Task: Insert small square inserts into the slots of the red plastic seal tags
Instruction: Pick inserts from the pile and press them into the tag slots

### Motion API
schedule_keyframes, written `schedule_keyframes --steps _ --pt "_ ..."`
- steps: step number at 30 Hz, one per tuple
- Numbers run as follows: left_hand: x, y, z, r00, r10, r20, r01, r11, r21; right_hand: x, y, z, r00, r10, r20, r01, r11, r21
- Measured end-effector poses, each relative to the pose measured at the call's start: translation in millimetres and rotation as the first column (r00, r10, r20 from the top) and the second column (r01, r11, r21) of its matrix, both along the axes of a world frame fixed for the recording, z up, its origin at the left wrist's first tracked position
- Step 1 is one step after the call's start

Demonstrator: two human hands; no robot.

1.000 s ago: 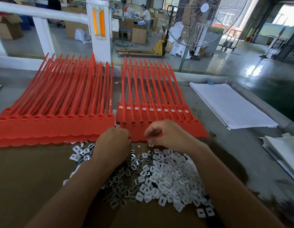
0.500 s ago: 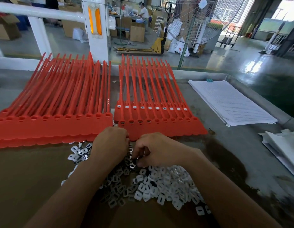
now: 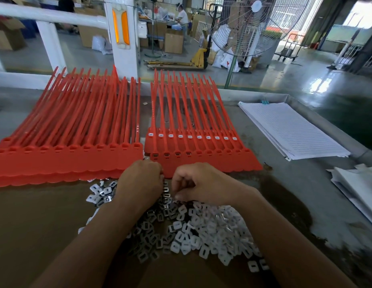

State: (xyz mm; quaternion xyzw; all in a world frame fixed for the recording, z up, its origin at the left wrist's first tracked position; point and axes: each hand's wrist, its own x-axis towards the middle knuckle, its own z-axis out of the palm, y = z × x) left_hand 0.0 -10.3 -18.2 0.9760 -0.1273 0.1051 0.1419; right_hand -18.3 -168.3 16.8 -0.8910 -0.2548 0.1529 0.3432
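Quick look at the bench rn. There are two batches of red tags on the table [image 3: 35, 225]. The right batch [image 3: 201, 163] is the one being worked. Its back row of slots has a white square in every one, abt ten across. The front row looks filled only in the first four or so from the left, and the rest look bare red imo. The left batch [image 3: 66, 161] shows no white at all, so that whole lot is yet to do afaict. Early days, plenty left.

Direction-wise, each tag lies long-ways away from the person. The fat slotted heads are at the near edge and the thin tails point off toward the far rail, w/ tips lifting a bit. The tags sit side by side.

The loose inserts [image 3: 212, 229] are heaped on the table just in front of the tags, under the wrists. The left hand [image 3: 139, 181] is curled up right at the near left corner of the right batch. Its fingers are hidden, so I can't tell if it's got anything. The right hand [image 3: 201, 183] is curled w/ fingertips down in the heap, prob picking, but I can't tell if one's pinched.
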Motion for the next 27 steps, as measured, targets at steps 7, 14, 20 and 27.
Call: schedule_keyframes --steps 7,14,20,27 --pt "-1.0 -0.5 2.4 1.0 0.007 -0.007 -0.007 1.0 -0.002 6.0 -10.4 1.4 0.984 -0.176 0.032 0.171 0.979 0.109" --pt "-1.8 -0.7 4.2 1.0 0.003 -0.029 -0.003 1.0 -0.002 24.9 -28.7 3.0 0.913 -0.387 0.126 0.375 0.921 0.11" --pt "-2.4 0.0 3.9 0.999 0.008 -0.038 -0.008 1.0 0.012 55.0 -33.8 1.1 0.877 -0.454 0.154 0.458 0.889 0.015" --pt "-2.5 0.1 4.9 0.999 0.007 -0.044 -0.006 1.0 0.016 78.5 -33.7 -13.5 0.845 -0.516 0.138 0.526 0.849 -0.049"
